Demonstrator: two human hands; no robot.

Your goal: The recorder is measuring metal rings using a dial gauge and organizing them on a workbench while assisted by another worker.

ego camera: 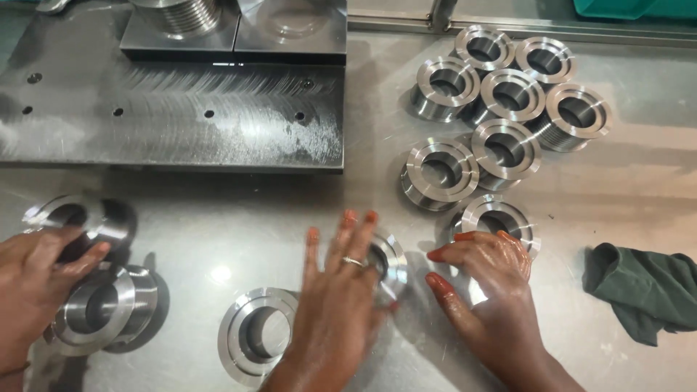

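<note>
The left hand point(341, 290) lies palm down with its fingers spread over a flanged steel ring point(388, 263) that stands tilted on its edge on the steel table point(639, 167). The thumb tip shows at the ring's lower rim. The hand is motion-blurred, so it cannot be told whether the ring is grasped or only touched. The right hand point(490, 279) is just beside it, palm down with the fingers bent. Its fingertips rest against the near rim of a second ring point(501, 215), which lies flat with its bore up. The fingers are not closed around this ring. Both hands look wet or oily. Beyond the right hand, a cluster of finished rings point(508, 94) sits close-packed, several of them touching, toward the far right of the table. A crumpled dark green cloth point(646, 290) lies right of the right hand, apart from it. Left of the left hand, a flat ring point(250, 335) lies close by the wrist. At the far left edge, another person's hand point(33, 283) rests over two more rings point(102, 308), one of them blurred. A drilled steel plate point(174, 109) lies at the far left of the table and carries a block fixture point(232, 29) with a threaded part on it.
</note>
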